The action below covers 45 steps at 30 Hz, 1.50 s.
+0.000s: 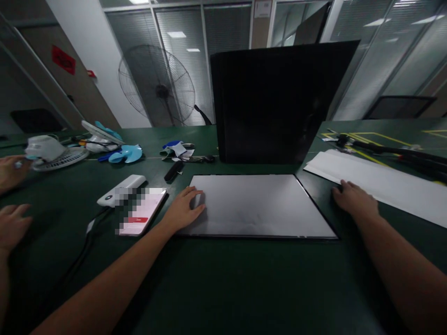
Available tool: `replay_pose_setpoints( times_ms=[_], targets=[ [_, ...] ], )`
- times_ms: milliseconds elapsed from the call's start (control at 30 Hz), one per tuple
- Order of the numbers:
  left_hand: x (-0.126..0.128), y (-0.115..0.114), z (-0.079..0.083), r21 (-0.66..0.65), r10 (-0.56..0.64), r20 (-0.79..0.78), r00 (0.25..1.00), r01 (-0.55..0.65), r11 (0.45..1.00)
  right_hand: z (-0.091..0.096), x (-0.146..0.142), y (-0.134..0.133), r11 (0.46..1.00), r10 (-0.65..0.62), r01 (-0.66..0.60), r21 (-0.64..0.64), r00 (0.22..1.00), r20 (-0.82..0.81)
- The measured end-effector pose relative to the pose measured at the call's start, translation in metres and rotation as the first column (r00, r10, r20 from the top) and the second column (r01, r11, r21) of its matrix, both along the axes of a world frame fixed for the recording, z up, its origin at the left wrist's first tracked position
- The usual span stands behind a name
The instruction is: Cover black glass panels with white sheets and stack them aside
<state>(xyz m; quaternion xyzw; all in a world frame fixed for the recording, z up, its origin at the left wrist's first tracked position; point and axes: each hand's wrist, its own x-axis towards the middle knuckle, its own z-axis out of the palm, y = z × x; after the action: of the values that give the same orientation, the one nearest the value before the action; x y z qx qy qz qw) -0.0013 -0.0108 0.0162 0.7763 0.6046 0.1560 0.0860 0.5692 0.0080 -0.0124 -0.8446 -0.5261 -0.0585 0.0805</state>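
A flat whitish panel with a thin dark frame (251,204) lies on the green table in front of me. My left hand (183,209) rests over its left edge, thumb and fingers apart. To the right of the panel, my right hand (356,200) is low over the table with its fingers extended. Its fingertips are at the near edge of a long white sheet (391,186); whether they touch it I cannot tell. Behind the panel stands a large black board or screen (279,104), upright and slightly tilted.
Left of the panel lie a phone (148,214), a white device with a cable (122,190) and a small black object (173,171). Fan parts with blue blades (126,154) lie farther left, near another person's hands (14,228). Black rods (412,156) lie at the right.
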Motion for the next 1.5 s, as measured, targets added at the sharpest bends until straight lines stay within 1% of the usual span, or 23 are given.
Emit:
replay_pose_setpoints(
  times_ms=[67,133,267,367,433,533,600,800,933,1000,1067,1200,1267,1367,1433,1500],
  targets=[
    [0.002,-0.001,0.002,0.004,0.016,0.000,1.000,-0.016,1.000,-0.002,0.000,0.001,0.999,-0.051,0.051,-0.017,0.999,-0.004],
    [0.003,-0.001,0.003,0.003,0.019,-0.002,1.000,-0.019,1.000,0.001,-0.001,0.001,0.996,-0.083,0.083,-0.018,0.996,0.010],
    [0.003,-0.002,0.005,-0.016,0.012,-0.014,1.000,-0.012,1.000,0.010,-0.004,-0.001,0.996,-0.091,0.091,-0.008,0.995,0.048],
    [0.005,-0.003,0.008,-0.052,0.027,-0.028,0.999,-0.028,0.998,0.013,-0.007,-0.002,0.998,-0.061,0.061,0.006,0.996,0.066],
    [0.006,-0.004,0.010,-0.068,0.035,-0.032,0.999,-0.037,0.997,0.013,-0.010,0.000,1.000,-0.007,0.006,0.020,0.998,0.063],
    [0.007,-0.005,0.012,-0.071,0.031,-0.029,0.999,-0.033,0.997,0.012,-0.011,0.002,0.997,0.072,-0.073,0.012,0.997,0.022],
    [0.007,-0.005,0.011,-0.066,0.024,-0.026,0.999,-0.025,0.997,0.011,-0.009,0.002,0.997,0.075,-0.075,0.001,0.997,-0.004],
    [0.001,0.003,-0.003,-0.016,0.002,-0.014,1.000,-0.002,1.000,0.011,-0.011,0.002,0.999,0.032,-0.033,0.041,0.999,0.033],
    [-0.002,0.007,-0.010,0.002,-0.006,-0.015,1.000,0.006,1.000,0.014,-0.016,-0.001,0.989,-0.053,0.049,0.138,0.998,0.032],
    [-0.002,0.007,-0.011,0.014,-0.008,-0.016,1.000,0.009,1.000,0.016,-0.016,-0.004,0.970,-0.117,0.112,0.214,0.993,0.008],
    [-0.001,0.006,-0.009,0.016,-0.003,-0.016,1.000,0.003,1.000,0.018,-0.013,-0.007,0.940,-0.183,0.185,0.285,0.983,-0.032],
    [0.000,0.005,-0.007,-0.008,0.006,-0.011,1.000,-0.007,1.000,0.021,-0.005,-0.008,0.882,-0.275,0.301,0.362,0.954,-0.124],
    [0.000,0.005,-0.008,-0.011,0.007,-0.009,1.000,-0.007,1.000,0.022,-0.001,-0.006,0.866,-0.291,0.328,0.377,0.944,-0.153],
    [-0.002,0.007,-0.011,0.002,0.002,-0.007,1.000,-0.002,1.000,0.023,0.003,-0.005,0.859,-0.294,0.339,0.383,0.940,-0.174],
    [-0.003,0.007,-0.012,0.009,0.003,-0.005,1.000,-0.003,1.000,0.022,0.005,-0.006,0.871,-0.274,0.322,0.370,0.945,-0.178],
    [-0.003,0.007,-0.012,0.010,0.002,-0.008,1.000,-0.002,1.000,0.019,0.006,-0.007,0.900,-0.225,0.274,0.339,0.958,-0.176]
  ],
)
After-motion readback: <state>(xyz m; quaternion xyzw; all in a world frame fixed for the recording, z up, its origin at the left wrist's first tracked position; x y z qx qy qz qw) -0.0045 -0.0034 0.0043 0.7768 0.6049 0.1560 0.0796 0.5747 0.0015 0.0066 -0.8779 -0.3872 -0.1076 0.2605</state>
